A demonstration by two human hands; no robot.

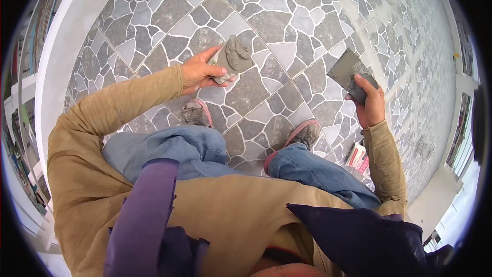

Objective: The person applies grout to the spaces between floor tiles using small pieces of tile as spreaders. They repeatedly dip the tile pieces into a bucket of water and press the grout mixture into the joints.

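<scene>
My left hand (199, 73) is closed on the edge of a small flat plate (219, 63), thumb on top and fingers along its sides. A thick mound of wet grey mortar (237, 54) sits on that plate. Off to the right, my right hand (370, 103) grips a flat, roughly rectangular grey spreader (343, 67) with mortar smeared over its face. The two tools are well apart, both held over the patterned floor. How the plate is made underneath is hidden.
Stone-patterned tiles (271, 25) in grey with white lines spread below me. My feet in strapped sandals (306, 133) stand on them. A red and white bag (357, 158) lies by my right leg. A white ledge (66, 36) curves along the left.
</scene>
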